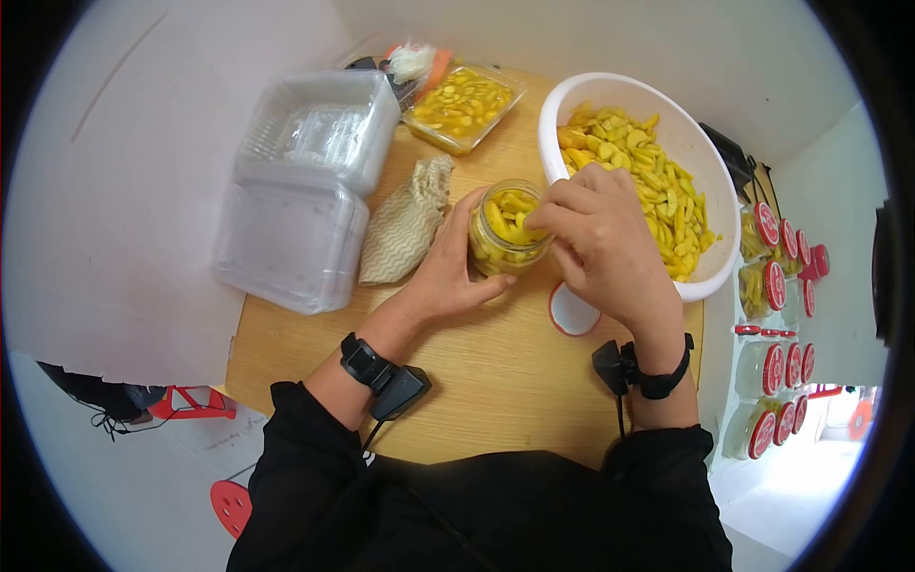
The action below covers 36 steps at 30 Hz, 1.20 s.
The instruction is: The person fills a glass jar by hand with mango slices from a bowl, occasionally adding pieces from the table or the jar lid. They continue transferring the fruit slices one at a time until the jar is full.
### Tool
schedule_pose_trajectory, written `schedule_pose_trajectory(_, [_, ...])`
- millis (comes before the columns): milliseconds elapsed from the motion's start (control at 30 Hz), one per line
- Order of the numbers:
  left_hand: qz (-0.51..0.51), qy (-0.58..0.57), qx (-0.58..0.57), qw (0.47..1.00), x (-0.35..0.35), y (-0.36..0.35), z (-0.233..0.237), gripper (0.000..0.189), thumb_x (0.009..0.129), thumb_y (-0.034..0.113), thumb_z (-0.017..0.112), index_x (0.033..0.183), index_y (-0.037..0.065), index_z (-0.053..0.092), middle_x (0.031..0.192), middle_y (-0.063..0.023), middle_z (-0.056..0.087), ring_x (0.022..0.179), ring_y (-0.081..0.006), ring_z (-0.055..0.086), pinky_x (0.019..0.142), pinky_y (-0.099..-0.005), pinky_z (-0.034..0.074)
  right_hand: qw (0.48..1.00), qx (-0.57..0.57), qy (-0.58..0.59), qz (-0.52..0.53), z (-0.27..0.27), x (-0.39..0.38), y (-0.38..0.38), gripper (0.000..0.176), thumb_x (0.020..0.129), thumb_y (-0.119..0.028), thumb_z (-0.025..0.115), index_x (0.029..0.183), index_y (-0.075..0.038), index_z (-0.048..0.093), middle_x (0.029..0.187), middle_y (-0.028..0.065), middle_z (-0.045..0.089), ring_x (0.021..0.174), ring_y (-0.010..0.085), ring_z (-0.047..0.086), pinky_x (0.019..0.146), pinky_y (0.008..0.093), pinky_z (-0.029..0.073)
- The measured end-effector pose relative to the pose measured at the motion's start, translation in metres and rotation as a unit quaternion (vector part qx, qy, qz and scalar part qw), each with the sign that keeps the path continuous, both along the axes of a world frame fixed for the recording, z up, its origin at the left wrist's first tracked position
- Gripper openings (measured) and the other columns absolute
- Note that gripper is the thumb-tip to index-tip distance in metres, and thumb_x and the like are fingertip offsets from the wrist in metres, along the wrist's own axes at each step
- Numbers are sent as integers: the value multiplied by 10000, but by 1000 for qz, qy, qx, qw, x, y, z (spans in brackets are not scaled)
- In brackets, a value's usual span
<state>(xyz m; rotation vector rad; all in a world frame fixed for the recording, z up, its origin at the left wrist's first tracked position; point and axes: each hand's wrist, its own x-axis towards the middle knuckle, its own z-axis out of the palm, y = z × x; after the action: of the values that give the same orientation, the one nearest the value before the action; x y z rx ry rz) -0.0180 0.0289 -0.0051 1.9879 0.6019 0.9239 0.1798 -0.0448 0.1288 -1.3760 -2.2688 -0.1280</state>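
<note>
My left hand [448, 265] is wrapped round a glass jar [496, 255] of yellow slices, on the wooden table. Over the jar's mouth, my right hand [596, 229] has its fingers pinched together at a yellow slice on the right side of the opening. A large white tub [710, 284] of yellow slices stands just beyond my right hand. Below the jar and partly behind my right hand lies a round white lid [574, 311] with a red rim. A patterned cloth [405, 229] lies beside my left hand.
Clear plastic containers [291, 238] sit at the left. An open tray [462, 107] of yellow slices in liquid is at the back, beside a plastic bag [412, 62]. Red-lidded jars [761, 286] stand in rows at the right, past the table [477, 391].
</note>
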Motion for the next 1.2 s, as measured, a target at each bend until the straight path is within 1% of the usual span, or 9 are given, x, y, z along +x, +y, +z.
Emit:
schedule_pose_trajectory(133, [-2,2,-9,1000,1,2,-2,1033,738,256,852,1552,2,269,1488,-228,433,1402,-384,434,1189,-459,338,1000,-10,7,19,-6,1,0,246,713,37,698,921,-94,699,949,17,648,944,246,573,855,398,405])
schedule_pose_trajectory(333, [-5,20,-11,1000,0,1,-1,1035,736,230,849,1553,-15,262,1483,-242,439,1406,-371,436,1195,-452,336,997,46,60,15,2,9,0,254,770,30,658,986,-94,709,949,62,661,946,282,592,852,408,433])
schedule_pose_trajectory(433, [-4,22,-19,1000,-1,0,4,1030,739,221,844,1552,-20,260,1483,-245,441,1409,-371,435,1197,-451,332,993,55,86,-62,9,33,2,215,811,4,665,1001,-75,729,984,91,687,985,304,613,914,440,472])
schedule_pose_trajectory(500, [-1,21,-30,999,-1,-1,5,1026,741,218,841,1551,-22,260,1483,-246,441,1411,-372,433,1198,-450,330,986,63,87,-124,1,62,5,253,855,-18,661,1096,-65,723,1052,116,717,1014,332,647,932,450,499])
schedule_pose_trajectory(667, [7,30,-20,999,-2,-2,5,1025,744,215,843,1552,-22,257,1486,-251,434,1414,-372,430,1198,-449,329,944,-60,163,-281,-3,114,0,297,901,-35,630,1190,-44,698,1123,149,727,1087,328,673,991,420,503])
schedule_pose_trajectory(767, [16,24,-33,999,-1,-4,0,1034,743,212,847,1556,-16,250,1486,-246,430,1413,-369,430,1198,-446,331,943,-69,154,-285,-23,141,2,314,905,-29,609,1209,-37,687,1156,163,720,1137,338,660,1010,414,497])
schedule_pose_trajectory(867, [2,11,-54,998,-1,-2,-2,1039,741,206,850,1558,-10,245,1482,-240,430,1410,-364,431,1198,-443,333,957,-57,111,-262,-35,142,3,339,899,7,621,1235,-12,663,1198,136,709,1087,271,677,926,371,547])
schedule_pose_trajectory(967, [2,25,-48,999,-1,-3,4,1034,743,203,848,1556,-8,245,1478,-235,430,1407,-359,432,1196,-440,336,951,-112,102,-269,-34,139,2,351,884,20,615,1230,-13,667,1237,151,692,1139,297,659,959,385,537])
schedule_pose_trajectory(1200, [-1,29,-41,999,-1,-2,6,1024,748,204,842,1553,-7,244,1477,-238,430,1411,-364,431,1196,-447,338,958,-141,55,-242,-40,144,3,368,854,52,619,1212,-7,677,1211,168,700,1147,348,654,1003,413,515])
